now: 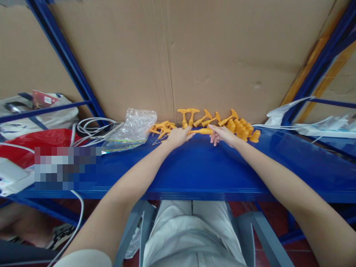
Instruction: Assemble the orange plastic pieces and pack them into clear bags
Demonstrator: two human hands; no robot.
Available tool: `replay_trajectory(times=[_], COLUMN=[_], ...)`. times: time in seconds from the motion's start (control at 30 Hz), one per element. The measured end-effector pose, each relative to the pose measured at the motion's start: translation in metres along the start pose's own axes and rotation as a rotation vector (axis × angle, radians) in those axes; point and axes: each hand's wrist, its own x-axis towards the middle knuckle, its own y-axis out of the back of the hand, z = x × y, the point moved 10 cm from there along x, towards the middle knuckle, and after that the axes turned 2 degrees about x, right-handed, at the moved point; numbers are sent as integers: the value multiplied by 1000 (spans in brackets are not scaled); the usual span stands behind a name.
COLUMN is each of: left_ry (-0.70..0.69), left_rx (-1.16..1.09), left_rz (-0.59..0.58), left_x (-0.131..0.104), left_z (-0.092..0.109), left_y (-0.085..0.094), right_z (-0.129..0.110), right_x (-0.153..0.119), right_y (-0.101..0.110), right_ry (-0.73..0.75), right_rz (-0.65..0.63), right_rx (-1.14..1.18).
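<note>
My left hand (178,137) is closed around the left end of a yellow plastic T-handled corkscrew (202,131) with a ridged shaft. My right hand (222,135) pinches its right end between thumb and index finger, the other fingers curled loosely. The piece lies level between the hands, just above the blue table. Behind them, several similar yellow T-shaped pieces (191,115) lean or lie in a row by the cardboard. Left of my left hand is a pile of yellow handles (164,128) with thin metal spirals (154,141). Yellow cup-shaped parts (241,130) stand in a cluster beyond my right hand.
A clear plastic bag (136,128) and white cables (94,124) lie left on the blue table (205,170). A red bag (52,138) and white power strip (16,178) are farther left. Cardboard (222,55) closes the back. Another power strip (328,128) is at right.
</note>
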Motion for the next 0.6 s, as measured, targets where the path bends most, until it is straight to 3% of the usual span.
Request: replay_trajectory(times=[0.3, 0.6], left_ry=[13, 13], left_rx=[-19, -17], left_rz=[-7, -11], left_x=[1, -2], left_z=[-2, 0], left_y=[-2, 2], right_z=[-14, -18], right_x=[-5, -7], right_y=[2, 3], right_ry=[124, 131], right_rz=[-77, -41], right_rx=[10, -17])
